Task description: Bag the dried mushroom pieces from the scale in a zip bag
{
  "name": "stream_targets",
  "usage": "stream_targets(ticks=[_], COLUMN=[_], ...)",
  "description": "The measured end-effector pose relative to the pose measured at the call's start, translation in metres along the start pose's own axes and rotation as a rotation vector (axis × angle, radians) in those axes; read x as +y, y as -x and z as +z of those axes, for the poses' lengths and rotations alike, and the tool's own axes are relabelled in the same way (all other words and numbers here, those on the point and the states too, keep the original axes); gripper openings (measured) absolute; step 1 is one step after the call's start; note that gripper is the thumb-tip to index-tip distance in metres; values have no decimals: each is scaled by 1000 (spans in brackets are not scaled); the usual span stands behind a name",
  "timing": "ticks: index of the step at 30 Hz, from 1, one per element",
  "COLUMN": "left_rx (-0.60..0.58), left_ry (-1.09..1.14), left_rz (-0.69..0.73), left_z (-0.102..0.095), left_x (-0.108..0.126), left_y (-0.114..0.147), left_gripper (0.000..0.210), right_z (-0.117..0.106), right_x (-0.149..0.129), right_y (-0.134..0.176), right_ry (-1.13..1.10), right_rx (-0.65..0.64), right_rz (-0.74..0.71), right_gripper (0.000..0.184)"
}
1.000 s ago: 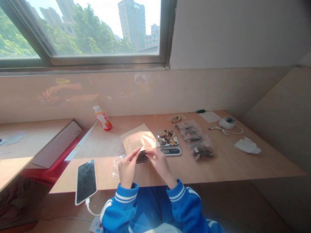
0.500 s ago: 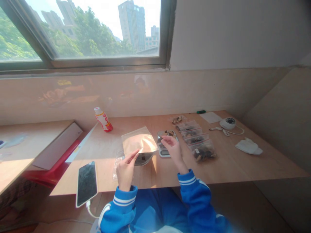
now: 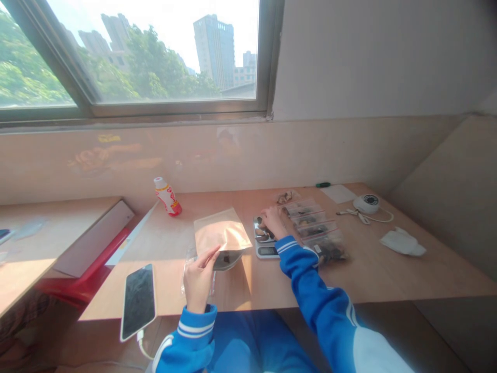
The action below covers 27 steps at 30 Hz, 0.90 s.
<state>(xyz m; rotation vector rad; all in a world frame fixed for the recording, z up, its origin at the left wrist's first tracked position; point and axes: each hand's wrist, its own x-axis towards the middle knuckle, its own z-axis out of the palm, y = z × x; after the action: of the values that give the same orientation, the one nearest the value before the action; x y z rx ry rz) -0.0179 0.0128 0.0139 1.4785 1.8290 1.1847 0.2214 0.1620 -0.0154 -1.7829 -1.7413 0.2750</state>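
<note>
My left hand (image 3: 199, 277) pinches the open edge of a brown kraft paper pouch (image 3: 221, 228), whose dark mouth faces me with something dark inside. A clear plastic wrapper (image 3: 188, 269) lies partly under that pouch. Right of it sits a small white digital scale (image 3: 267, 252) with several brown and pale dried-looking pieces (image 3: 264, 233) on its metal plate. My right hand (image 3: 274, 221) reaches down over the plate's far end, fingers curled together among the pieces. What they grip is hidden.
Several zip bags (image 3: 328, 248) of similar pieces line up right of the scale. Around them are a small bag (image 3: 285, 197), white paper (image 3: 337, 194), a camera-like device (image 3: 366, 203) and a crumpled white cloth (image 3: 403, 242). A bottle (image 3: 168, 197) and a charging phone (image 3: 138, 302) are left.
My right hand has moved from above the near part of the scale to its far end, down to the pieces. My left hand stays at the pouch's edge. The view has tilted slightly.
</note>
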Motion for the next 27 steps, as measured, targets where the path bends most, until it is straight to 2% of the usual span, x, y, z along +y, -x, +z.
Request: stream_targets(ticks=[5,9,11,14,21,27], left_rx=[-16,-9,-18,-27,-18,-23], left_ry=[-4,-17,-33,-42,1,12], left_rz=[8,16,29,38,-2,-27], left_z=[9,19,23,30,43,51], left_x=[-2,-1,-1,-5,-17,-20], left_y=[-14,-30,-36,-41,-33,-35], left_gripper=[28,25,25,26,25,23], right_z=[-24,-35,-38,-46,-80,-85], right_x=[5,20,28,41,70,79], right_y=[26,74,101,129,136,144], right_ry=[-17,-304,-406,-429,-383,-402], right_rx=[78,198,171,137,278,228], right_rz=[-40,-66,-44,26,182,214], right_gripper=[27,27,28,28,34,37])
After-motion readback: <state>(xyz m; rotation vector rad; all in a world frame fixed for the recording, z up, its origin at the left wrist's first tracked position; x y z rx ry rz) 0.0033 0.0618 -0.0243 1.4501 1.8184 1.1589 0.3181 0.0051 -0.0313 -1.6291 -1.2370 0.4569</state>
